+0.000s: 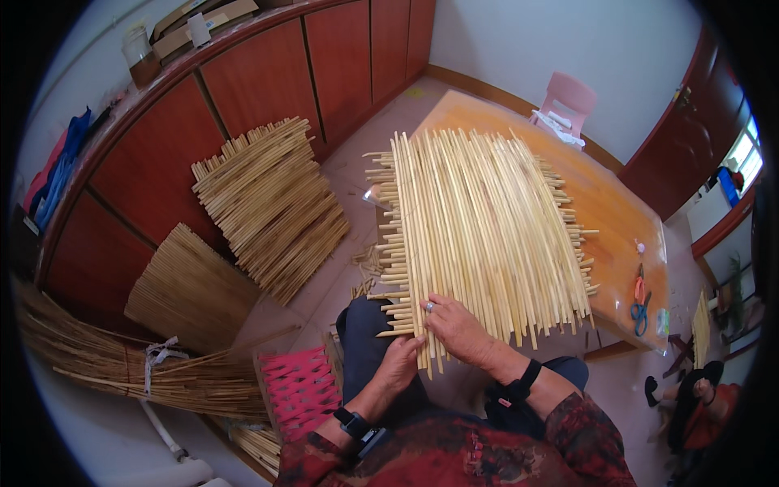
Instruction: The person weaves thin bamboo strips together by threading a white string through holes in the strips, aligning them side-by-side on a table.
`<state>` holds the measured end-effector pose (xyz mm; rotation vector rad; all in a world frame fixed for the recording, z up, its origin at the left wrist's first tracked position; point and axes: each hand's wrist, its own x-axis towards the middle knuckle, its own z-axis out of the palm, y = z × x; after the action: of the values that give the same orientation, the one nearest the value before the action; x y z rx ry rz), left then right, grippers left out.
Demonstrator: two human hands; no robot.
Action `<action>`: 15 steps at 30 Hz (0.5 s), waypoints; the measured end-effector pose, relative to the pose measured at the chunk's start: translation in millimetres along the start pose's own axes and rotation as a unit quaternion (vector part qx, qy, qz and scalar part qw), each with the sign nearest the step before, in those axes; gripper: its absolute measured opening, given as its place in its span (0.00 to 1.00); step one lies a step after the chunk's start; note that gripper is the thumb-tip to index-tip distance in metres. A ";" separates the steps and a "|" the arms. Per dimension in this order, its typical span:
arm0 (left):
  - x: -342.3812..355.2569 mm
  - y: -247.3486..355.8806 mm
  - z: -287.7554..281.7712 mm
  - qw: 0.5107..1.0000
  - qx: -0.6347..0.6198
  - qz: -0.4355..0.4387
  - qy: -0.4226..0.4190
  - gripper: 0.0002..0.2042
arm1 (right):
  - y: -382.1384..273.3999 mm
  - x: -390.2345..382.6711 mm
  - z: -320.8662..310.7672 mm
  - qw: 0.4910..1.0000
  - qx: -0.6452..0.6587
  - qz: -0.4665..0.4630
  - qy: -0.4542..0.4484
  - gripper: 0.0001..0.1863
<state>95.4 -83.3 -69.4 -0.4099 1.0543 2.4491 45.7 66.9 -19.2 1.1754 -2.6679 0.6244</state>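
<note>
A lattice mat of pale straw-coloured stalks (487, 227) lies across my knees and the wooden table, long stalks running over crosswise ones whose ends stick out at the sides. My left hand (398, 363) is at the mat's near left corner, its fingers closed on the end of a stalk. Just above and to the right, my right hand (458, 329), with a ring on one finger, pinches a stalk close to the left edge. The fingertips of both hands partly cover the stalks they grip.
Scissors with orange (640, 286) and blue handles (641, 318) lie on the table (625, 211). Two finished-looking stalk mats (272, 203) lean against red cabinets (268, 77). A tied bundle of stalks (105, 349) and a pink woven stool (299, 390) are at left. Another person (702, 414) sits far right.
</note>
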 end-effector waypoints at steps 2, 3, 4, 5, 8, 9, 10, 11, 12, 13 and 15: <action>5.9 7.3 0.4 0.994 -0.070 -0.051 -0.066 0.17 | -0.4 -1.6 -0.4 1.000 -0.008 -0.006 0.019 0.05; 9.0 7.5 1.4 0.994 -0.068 -0.048 -0.069 0.17 | -0.6 -2.1 0.8 1.000 -0.006 0.001 0.018 0.05; 12.3 4.6 2.0 0.996 -0.046 -0.053 -0.063 0.17 | 0.0 -2.1 1.6 1.000 -0.004 0.007 0.016 0.05; 15.7 0.9 1.7 0.996 -0.024 -0.058 -0.055 0.18 | 1.9 -1.6 2.5 1.000 -0.007 0.005 0.020 0.05; 17.7 -8.5 -9.9 0.997 -0.018 -0.032 -0.065 0.16 | 6.8 -3.5 2.7 0.998 0.050 0.015 0.034 0.06; 17.5 -8.9 -13.0 0.996 -0.012 -0.044 -0.071 0.16 | 7.4 -4.1 1.4 0.997 0.069 0.024 0.027 0.06; 20.0 -10.5 -14.6 0.996 -0.011 -0.042 -0.071 0.16 | 7.6 -4.7 1.1 0.995 0.089 0.033 0.019 0.06; 22.8 -13.1 -15.8 0.998 -0.008 -0.035 -0.051 0.15 | 7.8 -5.5 2.6 0.995 0.088 0.032 0.020 0.06; 24.3 -13.1 -13.4 0.999 -0.005 -0.027 -0.032 0.14 | 9.5 -5.0 3.7 0.996 0.082 0.029 0.028 0.06; 24.2 -14.7 -10.7 0.999 -0.003 -0.025 -0.033 0.14 | 10.3 -4.8 4.8 0.996 0.076 0.026 0.035 0.06; 22.1 -18.1 -3.9 0.998 0.012 0.053 0.021 0.09 | 6.8 -6.0 9.4 0.996 0.073 0.037 0.034 0.06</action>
<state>85.8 -69.0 -92.5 -0.4088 1.1480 2.5289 45.0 70.9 -31.6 1.0723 -2.6576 0.8680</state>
